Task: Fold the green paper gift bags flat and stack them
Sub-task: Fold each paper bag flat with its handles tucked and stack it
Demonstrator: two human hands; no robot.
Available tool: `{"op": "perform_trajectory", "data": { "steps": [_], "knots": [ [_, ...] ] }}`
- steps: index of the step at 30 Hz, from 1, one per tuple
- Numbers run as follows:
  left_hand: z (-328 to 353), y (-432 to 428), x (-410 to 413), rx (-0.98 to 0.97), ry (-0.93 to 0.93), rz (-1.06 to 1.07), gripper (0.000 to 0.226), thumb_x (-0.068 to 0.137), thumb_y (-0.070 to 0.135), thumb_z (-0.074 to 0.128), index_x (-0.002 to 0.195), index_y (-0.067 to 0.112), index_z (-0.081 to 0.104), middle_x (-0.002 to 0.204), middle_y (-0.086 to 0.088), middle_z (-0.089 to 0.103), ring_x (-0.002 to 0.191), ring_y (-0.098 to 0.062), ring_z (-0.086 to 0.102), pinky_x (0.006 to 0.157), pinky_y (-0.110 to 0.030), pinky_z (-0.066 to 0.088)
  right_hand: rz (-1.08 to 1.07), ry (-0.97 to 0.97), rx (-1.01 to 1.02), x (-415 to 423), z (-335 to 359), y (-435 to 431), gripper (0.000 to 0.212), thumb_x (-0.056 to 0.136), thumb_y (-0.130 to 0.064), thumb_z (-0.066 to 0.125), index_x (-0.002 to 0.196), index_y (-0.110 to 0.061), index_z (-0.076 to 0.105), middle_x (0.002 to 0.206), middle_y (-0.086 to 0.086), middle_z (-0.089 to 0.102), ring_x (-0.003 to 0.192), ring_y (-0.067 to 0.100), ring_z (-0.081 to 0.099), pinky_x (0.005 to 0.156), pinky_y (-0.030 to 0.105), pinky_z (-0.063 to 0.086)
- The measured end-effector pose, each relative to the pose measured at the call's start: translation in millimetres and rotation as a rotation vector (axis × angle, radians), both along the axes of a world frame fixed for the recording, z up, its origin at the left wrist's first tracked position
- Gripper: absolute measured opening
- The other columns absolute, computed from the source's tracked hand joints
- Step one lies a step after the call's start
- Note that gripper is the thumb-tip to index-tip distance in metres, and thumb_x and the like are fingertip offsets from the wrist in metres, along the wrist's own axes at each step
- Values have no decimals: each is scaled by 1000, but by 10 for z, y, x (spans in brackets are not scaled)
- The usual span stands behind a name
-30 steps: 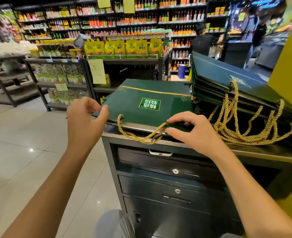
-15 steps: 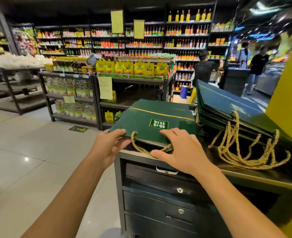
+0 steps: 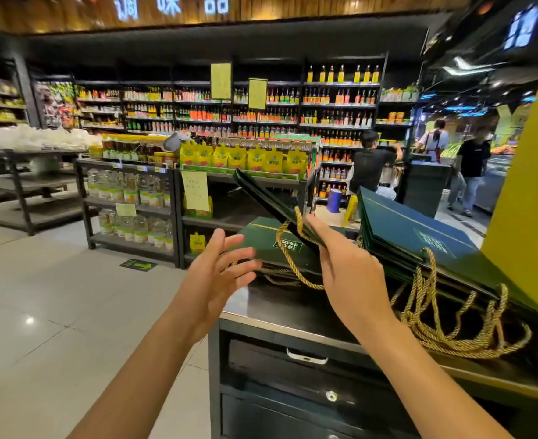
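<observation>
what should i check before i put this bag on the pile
1. Grip: ok. The right hand pinches the lifted bag at its near end.
2. Folded flat: ok. It shows edge-on and thin.
3. Rope handle clear: not ok. The loop dangles over the bag on the counter.
4. Left hand free: ok. It is open and holds nothing.
5. Stack steady: cannot tell. It sits tilted, not level.
</observation>
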State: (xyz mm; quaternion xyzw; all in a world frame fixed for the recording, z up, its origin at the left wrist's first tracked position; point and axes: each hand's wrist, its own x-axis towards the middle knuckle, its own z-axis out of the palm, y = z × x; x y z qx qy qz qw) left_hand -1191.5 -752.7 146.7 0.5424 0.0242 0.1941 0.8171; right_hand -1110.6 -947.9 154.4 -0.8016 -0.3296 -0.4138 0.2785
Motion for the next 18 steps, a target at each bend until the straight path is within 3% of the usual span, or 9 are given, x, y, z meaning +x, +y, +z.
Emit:
{"op": "perform_trajectory", "data": {
  "steps": [3, 6, 8, 10, 12, 13, 16, 18],
  "knots": [
    [-62, -41, 48, 28, 84, 9, 41, 102, 41, 52, 127, 9, 60, 115, -11, 75, 105, -25, 74, 90, -36, 59, 173, 89, 269, -57, 155, -28, 35, 104, -12, 50, 136, -21, 60, 79, -11, 66, 59, 6, 56, 56, 20, 45],
    [-134, -147, 76, 62, 183, -67, 41, 99, 38, 58, 129, 10, 53, 124, -14, 68, 105, -22, 74, 89, -30, 60, 350, 305, 572, -137, 264, 22, 18, 107, -21, 47, 106, -21, 65, 81, -4, 65, 71, 11, 57, 66, 30, 48],
    [-175, -237, 81, 84, 225, -123, 39, 99, 39, 59, 127, 13, 53, 128, -11, 67, 105, -21, 74, 91, -33, 59, 403, 476, 758, -125, 261, 87, 16, 106, -26, 49, 100, -23, 64, 92, -8, 69, 85, 11, 62, 82, 34, 51],
    [-200, -314, 86, 49, 204, -140, 32, 101, 33, 58, 128, 17, 56, 124, -6, 71, 103, -22, 74, 83, -33, 60, 454, 624, 864, -115, 208, 170, 15, 104, -31, 52, 102, -25, 66, 98, -10, 72, 98, 14, 65, 96, 46, 53],
    [-223, -330, 105, -72, 113, -120, 28, 103, 22, 56, 131, 20, 57, 125, -4, 72, 107, -26, 73, 77, -36, 62, 531, 694, 900, -127, 150, 237, 15, 100, -35, 56, 102, -27, 67, 104, -3, 74, 105, 24, 68, 98, 56, 53],
    [-241, -315, 111, -135, 68, -84, 30, 103, 16, 54, 133, 19, 57, 127, -4, 71, 110, -27, 72, 78, -39, 63, 592, 724, 910, -140, 136, 248, 13, 100, -32, 58, 102, -25, 68, 104, 1, 75, 104, 26, 70, 95, 53, 56],
    [-272, -178, 115, -194, -28, 59, 34, 106, 10, 47, 136, 23, 54, 129, -3, 70, 112, -24, 71, 80, -43, 63, 657, 756, 782, -181, 128, 189, 13, 101, -15, 60, 89, -11, 61, 74, -12, 70, 74, 2, 66, 72, 17, 54],
    [-250, -63, 109, -187, -66, 127, 35, 107, 10, 43, 137, 27, 53, 127, -1, 71, 112, -24, 71, 83, -47, 62, 579, 784, 605, -136, 72, 117, 33, 99, -22, 64, 72, -14, 47, 60, -9, 52, 62, 4, 53, 69, 19, 49]
  ]
}}
